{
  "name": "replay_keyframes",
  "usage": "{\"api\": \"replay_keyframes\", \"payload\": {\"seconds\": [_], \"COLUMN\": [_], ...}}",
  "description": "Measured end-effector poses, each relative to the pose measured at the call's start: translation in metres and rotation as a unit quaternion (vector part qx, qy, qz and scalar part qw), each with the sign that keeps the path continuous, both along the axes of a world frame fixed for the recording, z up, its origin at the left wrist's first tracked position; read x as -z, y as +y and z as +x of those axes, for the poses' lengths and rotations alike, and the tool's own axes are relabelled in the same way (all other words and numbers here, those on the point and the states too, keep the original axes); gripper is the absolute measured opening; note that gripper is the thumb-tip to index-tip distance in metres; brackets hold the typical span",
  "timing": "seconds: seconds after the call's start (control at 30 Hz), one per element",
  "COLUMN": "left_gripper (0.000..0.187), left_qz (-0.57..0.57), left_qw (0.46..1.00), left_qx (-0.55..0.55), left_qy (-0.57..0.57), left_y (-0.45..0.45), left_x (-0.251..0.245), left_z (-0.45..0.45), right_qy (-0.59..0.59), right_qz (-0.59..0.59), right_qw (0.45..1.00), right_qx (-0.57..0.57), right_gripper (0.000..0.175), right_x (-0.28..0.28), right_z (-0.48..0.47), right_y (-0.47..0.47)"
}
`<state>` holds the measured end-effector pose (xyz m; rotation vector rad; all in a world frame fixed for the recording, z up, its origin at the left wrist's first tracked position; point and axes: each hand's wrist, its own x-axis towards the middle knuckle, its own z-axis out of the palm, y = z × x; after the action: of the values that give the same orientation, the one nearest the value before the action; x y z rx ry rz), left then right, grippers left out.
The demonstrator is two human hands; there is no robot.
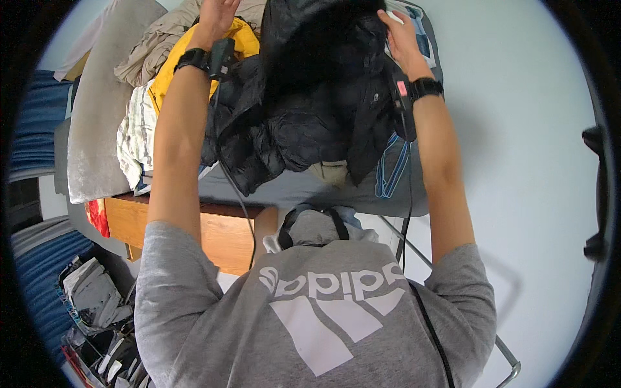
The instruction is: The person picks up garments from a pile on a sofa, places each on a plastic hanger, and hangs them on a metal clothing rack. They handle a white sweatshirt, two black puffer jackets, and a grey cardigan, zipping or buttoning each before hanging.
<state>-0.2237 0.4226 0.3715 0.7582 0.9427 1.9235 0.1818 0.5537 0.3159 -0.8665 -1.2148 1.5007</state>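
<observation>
A black garment (325, 43), partly blurred and cut off by the upper edge, is held up in front of me. My right hand (401, 40) grips its right edge, and something small and white shows by the fingers. My left hand (218, 17) is to the left of the garment, over yellow and beige cloth. Its fingertips run out of view at the top, so whether it holds anything is hidden. Below the raised garment lies a black padded jacket (301, 136); where one ends and the other starts is hard to see.
A yellow garment (167, 80), a beige heap of cloth (150, 53) and a white patterned cloth (136, 136) lie left. Blue straps (392, 167) hang over the grey surface (301, 189). A wooden drawer front (225, 237) is below. Cables run from both wrists.
</observation>
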Motion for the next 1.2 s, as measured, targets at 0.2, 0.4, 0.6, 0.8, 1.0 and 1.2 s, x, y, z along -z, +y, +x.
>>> {"api": "replay_keyframes", "payload": {"seconds": [0.2, 0.4, 0.6, 0.8, 1.0, 1.2], "left_gripper": [0.068, 0.079, 0.091, 0.066, 0.039, 0.056], "left_qz": [-0.349, -0.589, -0.732, -0.654, -0.531, -0.396], "left_qw": [0.855, 0.672, 0.528, 0.656, 0.794, 0.837], "left_qx": [-0.086, -0.052, -0.178, -0.162, -0.146, -0.201], "left_qy": [0.374, 0.445, 0.391, 0.339, 0.258, 0.32], "left_y": [-0.102, -0.239, -0.323, -0.387, -0.384, -0.384], "left_x": [0.195, 0.315, 0.388, 0.439, 0.416, 0.277], "left_z": [0.005, 0.008, 0.034, 0.038, 0.083, 0.104], "right_qy": [-0.281, -0.469, -0.585, -0.66, -0.503, -0.394], "right_qz": [0.211, 0.165, 0.08, 0.071, 0.059, 0.101], "right_qw": [0.936, 0.863, 0.803, 0.748, 0.862, 0.913], "right_qx": [0.012, -0.089, -0.089, -0.001, 0.017, 0.005], "right_gripper": [0.079, 0.08, 0.097, 0.102, 0.076, 0.063], "right_x": [0.117, 0.252, 0.304, 0.348, 0.355, 0.237], "right_z": [0.039, 0.067, 0.063, 0.045, 0.066, 0.117], "right_y": [-0.011, -0.151, -0.241, -0.261, -0.23, -0.235]}}
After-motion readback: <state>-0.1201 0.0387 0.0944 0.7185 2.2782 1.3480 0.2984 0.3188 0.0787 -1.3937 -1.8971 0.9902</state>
